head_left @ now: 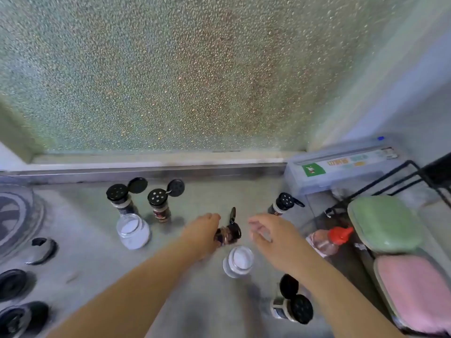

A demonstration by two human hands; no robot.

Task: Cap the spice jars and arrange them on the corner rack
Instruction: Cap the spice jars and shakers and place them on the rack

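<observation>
Forearms nearest, reaching over bench (92, 240). Left hand (203, 231) grips tilted spice jar (228, 234) (flip cap open), between both hands. Right hand (271, 236) open, fingers loosely spread, holding nothing. Corner rack (380, 189) right of right hand.

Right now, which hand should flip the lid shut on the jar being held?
Probably the right hand. It is free, open and close beside the jar's raised flip lid, while the left hand already grips the spice jar.
</observation>
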